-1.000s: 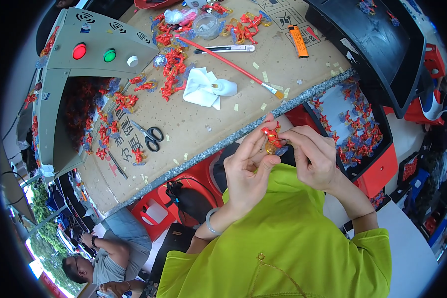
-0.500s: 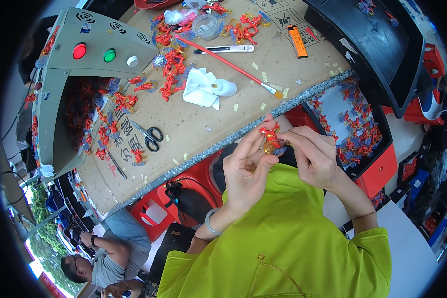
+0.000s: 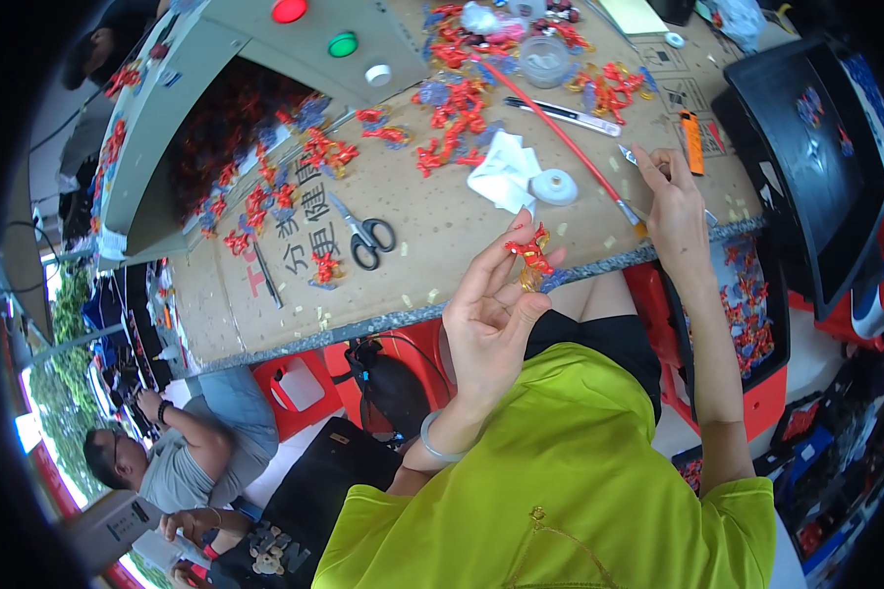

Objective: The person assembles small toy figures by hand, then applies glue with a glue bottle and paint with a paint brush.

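In my left hand, raised by the table's front edge, a small red figurine with clear yellow and blue parts is pinched between thumb and fingers. My right hand is over the table to the right, fingers closed around a slim tool with a pointed silver tip; its exact kind is hidden by the hand. An orange utility knife lies just beyond that hand. The red-handled brush is to its left, along with a white squat bottle beside crumpled tissue.
Black-handled scissors and several red figurines lie across the cardboard-covered table. A grey machine box with coloured buttons stands at left. Black trays are at right. Another person sits at lower left.
My right hand has left the figurine and moved up and right over the table, now around the slim tool. My left hand still holds the figurine. The view has shifted.
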Demonstrator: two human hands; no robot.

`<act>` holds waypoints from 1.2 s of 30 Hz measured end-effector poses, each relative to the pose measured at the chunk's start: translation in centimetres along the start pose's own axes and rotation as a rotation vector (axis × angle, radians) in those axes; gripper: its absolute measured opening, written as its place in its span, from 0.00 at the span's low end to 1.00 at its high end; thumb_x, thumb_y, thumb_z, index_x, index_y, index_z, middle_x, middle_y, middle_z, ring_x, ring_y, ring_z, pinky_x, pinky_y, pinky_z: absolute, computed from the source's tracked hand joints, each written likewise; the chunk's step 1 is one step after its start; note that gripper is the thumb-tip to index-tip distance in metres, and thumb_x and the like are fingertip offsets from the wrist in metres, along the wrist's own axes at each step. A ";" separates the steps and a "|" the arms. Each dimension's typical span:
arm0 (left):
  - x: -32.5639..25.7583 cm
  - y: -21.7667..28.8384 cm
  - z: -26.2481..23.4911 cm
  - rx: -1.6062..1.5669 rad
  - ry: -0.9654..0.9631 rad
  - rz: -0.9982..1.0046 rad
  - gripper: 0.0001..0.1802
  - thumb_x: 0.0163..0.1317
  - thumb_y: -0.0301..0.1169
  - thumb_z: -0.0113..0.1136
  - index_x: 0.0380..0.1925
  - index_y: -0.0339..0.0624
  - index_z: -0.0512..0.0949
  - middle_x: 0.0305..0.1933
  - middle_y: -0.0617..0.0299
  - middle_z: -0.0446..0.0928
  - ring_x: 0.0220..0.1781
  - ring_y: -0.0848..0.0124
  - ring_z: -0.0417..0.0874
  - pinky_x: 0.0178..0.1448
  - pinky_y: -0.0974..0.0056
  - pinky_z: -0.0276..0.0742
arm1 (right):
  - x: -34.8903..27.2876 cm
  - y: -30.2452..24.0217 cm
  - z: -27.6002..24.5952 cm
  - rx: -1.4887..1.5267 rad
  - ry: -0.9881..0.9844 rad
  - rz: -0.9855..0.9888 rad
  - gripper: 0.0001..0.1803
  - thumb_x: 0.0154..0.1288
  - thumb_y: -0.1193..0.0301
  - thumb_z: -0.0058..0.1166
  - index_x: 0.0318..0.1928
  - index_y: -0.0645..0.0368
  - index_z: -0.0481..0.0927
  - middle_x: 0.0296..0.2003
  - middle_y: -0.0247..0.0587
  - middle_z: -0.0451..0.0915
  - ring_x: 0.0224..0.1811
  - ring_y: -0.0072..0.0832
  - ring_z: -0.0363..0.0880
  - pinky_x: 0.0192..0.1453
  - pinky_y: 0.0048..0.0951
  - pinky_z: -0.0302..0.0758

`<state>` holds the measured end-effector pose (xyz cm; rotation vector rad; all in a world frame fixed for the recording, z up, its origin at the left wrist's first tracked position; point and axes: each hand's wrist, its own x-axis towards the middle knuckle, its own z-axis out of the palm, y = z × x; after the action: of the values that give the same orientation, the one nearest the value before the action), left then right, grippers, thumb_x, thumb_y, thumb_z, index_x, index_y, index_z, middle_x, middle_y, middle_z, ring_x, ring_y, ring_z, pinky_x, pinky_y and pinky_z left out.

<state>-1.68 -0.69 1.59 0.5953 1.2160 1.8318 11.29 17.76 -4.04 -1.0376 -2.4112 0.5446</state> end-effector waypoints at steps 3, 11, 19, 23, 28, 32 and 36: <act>0.5 -0.1 -1.3 0.062 0.041 0.043 0.30 0.60 0.27 0.60 0.60 0.29 0.61 0.65 0.42 0.63 0.59 0.51 0.74 0.59 0.52 0.76 | 0.6 0.0 1.1 0.006 0.008 -0.030 0.31 0.43 0.92 0.45 0.52 0.62 0.77 0.40 0.48 0.71 0.43 0.42 0.74 0.48 0.38 0.72; 1.4 0.1 -2.8 -0.012 0.063 0.055 0.28 0.60 0.23 0.59 0.59 0.29 0.62 0.65 0.43 0.63 0.59 0.51 0.74 0.60 0.51 0.75 | 1.6 0.2 2.0 0.017 0.073 -0.107 0.27 0.45 0.91 0.47 0.49 0.61 0.80 0.39 0.45 0.72 0.43 0.37 0.74 0.47 0.32 0.72; 0.7 0.1 -2.9 -0.027 -0.014 0.034 0.29 0.58 0.22 0.61 0.58 0.28 0.62 0.64 0.41 0.63 0.62 0.54 0.71 0.63 0.55 0.72 | 0.1 -11.0 -4.0 0.460 -0.015 0.023 0.08 0.49 0.77 0.66 0.31 0.62 0.81 0.21 0.32 0.77 0.20 0.18 0.74 0.23 0.19 0.69; -0.2 0.9 -1.7 0.131 -0.080 0.005 0.27 0.55 0.13 0.58 0.57 0.27 0.65 0.65 0.44 0.64 0.61 0.59 0.73 0.65 0.59 0.69 | 0.0 -11.2 -3.5 0.633 -0.379 0.278 0.07 0.52 0.77 0.64 0.32 0.65 0.80 0.22 0.31 0.78 0.23 0.13 0.75 0.26 0.16 0.69; -0.7 0.7 -2.3 -0.060 -0.088 -0.057 0.27 0.53 0.10 0.56 0.55 0.26 0.65 0.64 0.41 0.64 0.58 0.55 0.75 0.62 0.58 0.73 | -1.0 -8.8 -2.8 0.446 -0.237 0.072 0.05 0.57 0.78 0.59 0.34 0.66 0.81 0.24 0.33 0.81 0.23 0.16 0.76 0.26 0.18 0.71; -0.3 -0.2 -3.4 -0.032 -0.079 -0.047 0.27 0.58 0.26 0.62 0.56 0.31 0.64 0.64 0.40 0.64 0.54 0.51 0.78 0.55 0.48 0.78 | -1.1 -4.3 -3.7 0.350 0.128 0.283 0.06 0.58 0.78 0.54 0.35 0.63 0.81 0.22 0.46 0.79 0.19 0.25 0.76 0.24 0.26 0.68; 0.3 -0.6 -3.7 -0.041 -0.102 -0.052 0.20 0.66 0.28 0.51 0.56 0.34 0.63 0.65 0.39 0.61 0.60 0.49 0.73 0.58 0.49 0.76 | 0.2 3.0 -4.7 -0.188 0.237 0.251 0.08 0.57 0.80 0.50 0.36 0.63 0.81 0.30 0.48 0.80 0.28 0.43 0.79 0.33 0.36 0.75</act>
<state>-4.41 -2.21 -0.54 0.6209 1.1135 1.7570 15.48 20.67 -1.68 -1.4122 -2.1689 0.2594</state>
